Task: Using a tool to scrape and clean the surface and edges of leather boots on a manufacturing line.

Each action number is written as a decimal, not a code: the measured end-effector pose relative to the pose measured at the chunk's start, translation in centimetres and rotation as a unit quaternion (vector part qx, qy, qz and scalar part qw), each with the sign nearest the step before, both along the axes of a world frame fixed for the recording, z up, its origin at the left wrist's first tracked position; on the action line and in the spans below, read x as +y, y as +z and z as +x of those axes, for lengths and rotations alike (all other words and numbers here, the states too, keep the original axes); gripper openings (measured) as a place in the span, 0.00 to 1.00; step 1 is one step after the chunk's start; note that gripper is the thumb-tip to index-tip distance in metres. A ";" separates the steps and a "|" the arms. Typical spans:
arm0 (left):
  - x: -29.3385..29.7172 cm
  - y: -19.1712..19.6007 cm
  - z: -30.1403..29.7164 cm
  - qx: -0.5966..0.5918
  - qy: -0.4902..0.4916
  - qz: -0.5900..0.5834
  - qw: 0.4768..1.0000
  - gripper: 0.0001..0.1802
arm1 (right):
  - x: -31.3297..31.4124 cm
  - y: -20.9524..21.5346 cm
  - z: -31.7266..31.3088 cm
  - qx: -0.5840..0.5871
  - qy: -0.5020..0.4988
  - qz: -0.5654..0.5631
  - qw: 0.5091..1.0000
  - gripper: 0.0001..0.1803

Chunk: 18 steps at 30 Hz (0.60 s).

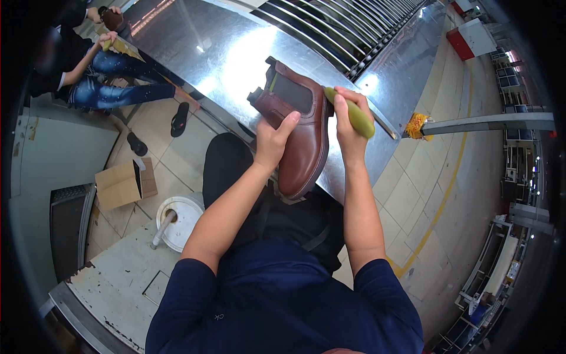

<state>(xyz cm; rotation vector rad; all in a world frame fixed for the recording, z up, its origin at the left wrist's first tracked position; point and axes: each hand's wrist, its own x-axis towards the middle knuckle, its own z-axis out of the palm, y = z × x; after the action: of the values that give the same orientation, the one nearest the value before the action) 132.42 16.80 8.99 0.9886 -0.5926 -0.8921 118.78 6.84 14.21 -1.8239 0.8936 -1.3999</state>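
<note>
A brown leather Chelsea boot (303, 144) with a dark elastic side panel lies on its side in front of me, its toe toward my lap. My left hand (272, 141) is closed on its upper, with the thumb across the leather beside the elastic. In my right hand (351, 133) is a smooth olive-green tool (361, 120), rounded and tapering, of a kind I cannot make out. The fingers wrap round it. Its narrow end meets the boot near the heel and sole edge; whether it presses there I cannot tell.
A shiny metal table (197, 50) extends beyond the boot, beside a rack of metal rollers (348, 35). At the upper left a co-worker's hand (107, 39) holds a greenish thing near another brown boot (112, 19). A cardboard box (121, 184) and a white bucket (183, 227) stand at left.
</note>
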 end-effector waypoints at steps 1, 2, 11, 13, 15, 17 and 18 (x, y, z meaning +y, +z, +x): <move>-0.1 -0.1 0.0 0.004 0.001 0.004 1.000 0.17 | 1.1 0.2 -0.5 0.004 0.001 0.004 1.000 0.05; -0.1 -0.1 -0.1 0.004 0.007 -0.001 1.000 0.16 | 2.3 0.4 -1.0 -0.015 0.011 0.016 1.000 0.05; 0.1 0.9 -0.5 -0.045 0.020 0.010 0.999 0.18 | 11.8 0.6 -6.3 -0.040 0.009 0.027 0.999 0.06; 0.0 1.2 -1.0 -0.092 0.021 0.012 0.995 0.20 | 14.4 0.3 -7.4 -0.042 0.007 0.055 0.998 0.07; -0.2 1.1 -1.4 -0.090 0.020 0.005 0.996 0.21 | 16.6 -1.2 -7.9 -0.114 0.053 0.133 0.983 0.07; -0.2 0.9 -1.9 -0.090 0.019 -0.002 0.996 0.22 | 18.4 -1.3 -7.9 -0.018 0.092 0.169 0.981 0.06; -0.2 0.8 -2.3 -0.089 0.032 0.001 0.995 0.23 | 18.9 -1.4 -7.8 -0.003 0.088 0.152 0.984 0.07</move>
<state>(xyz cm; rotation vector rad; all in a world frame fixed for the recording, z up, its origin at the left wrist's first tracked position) 130.09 16.57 9.74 1.0909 -0.7067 -0.7524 111.03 25.77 12.85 -1.6221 0.8679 -1.0935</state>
